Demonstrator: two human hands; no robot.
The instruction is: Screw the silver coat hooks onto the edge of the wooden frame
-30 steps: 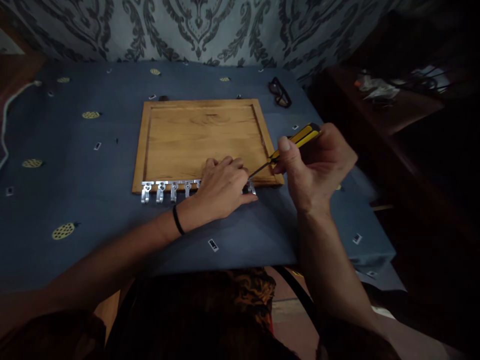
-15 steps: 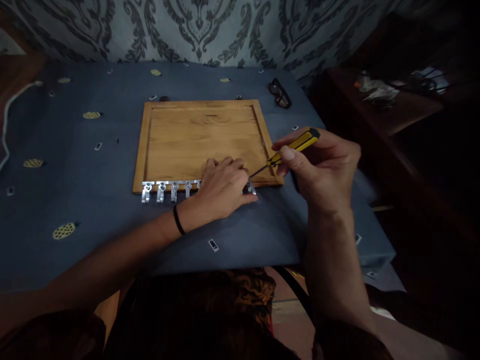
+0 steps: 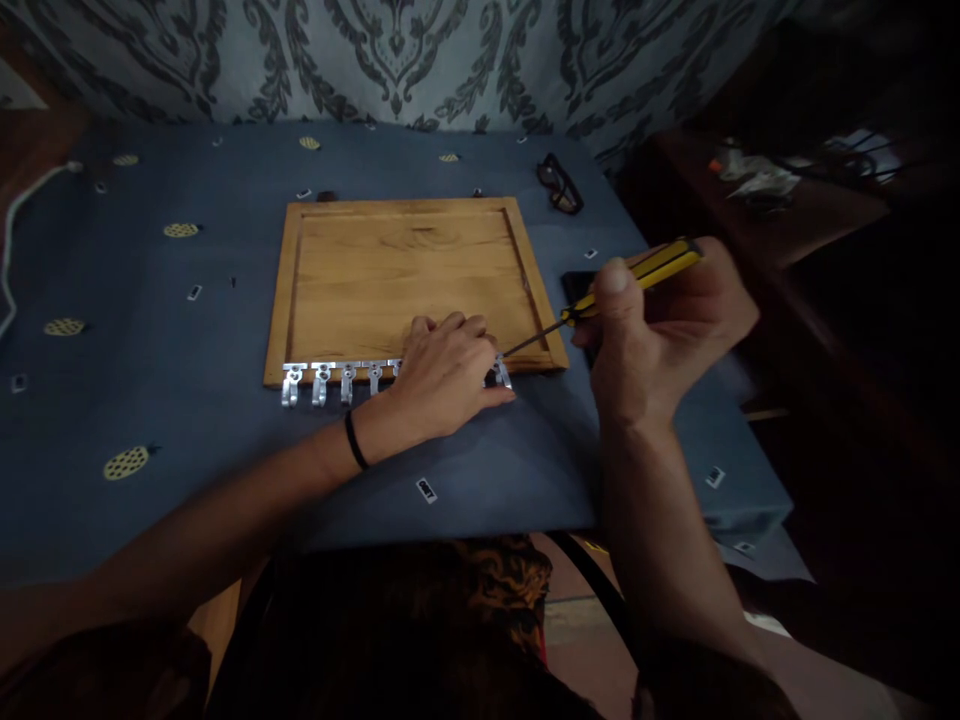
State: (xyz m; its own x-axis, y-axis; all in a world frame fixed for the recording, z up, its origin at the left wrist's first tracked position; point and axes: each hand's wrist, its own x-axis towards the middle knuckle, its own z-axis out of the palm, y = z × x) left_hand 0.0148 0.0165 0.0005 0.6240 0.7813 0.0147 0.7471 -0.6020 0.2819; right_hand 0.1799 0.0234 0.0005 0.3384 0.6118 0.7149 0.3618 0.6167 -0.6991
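- My right hand [image 3: 660, 340] has shifted outward over the last half second, taking the yellow-and-black screwdriver [image 3: 580, 310] handle farther from the board [image 3: 405, 280].
- More of the thin shaft shows now, and it leans at a lower slant. Its tip has kept to nearly the same spot, by the right end of the hooks [image 3: 348, 382].
- I judge that the work is still at that one spot, with only my hold and angle adjusted. I cannot tell whether the tip sits in a screw.
- My right grip is closed round the screwdriver handle, thumb along its upper side.
- My left hand [image 3: 448, 370] has not moved. It lies over the hooks and the near edge of the board, fingers bent on the wood, thumb beside the last hook. How firmly that grip closes underneath, I cannot tell.
- The board lies flat on the cloth-covered bench [image 3: 225, 370], where it was, so it seems steady enough.
- A flat dark thing [image 3: 576, 287] just beyond the board's right side shows more plainly now, partly behind my right hand.
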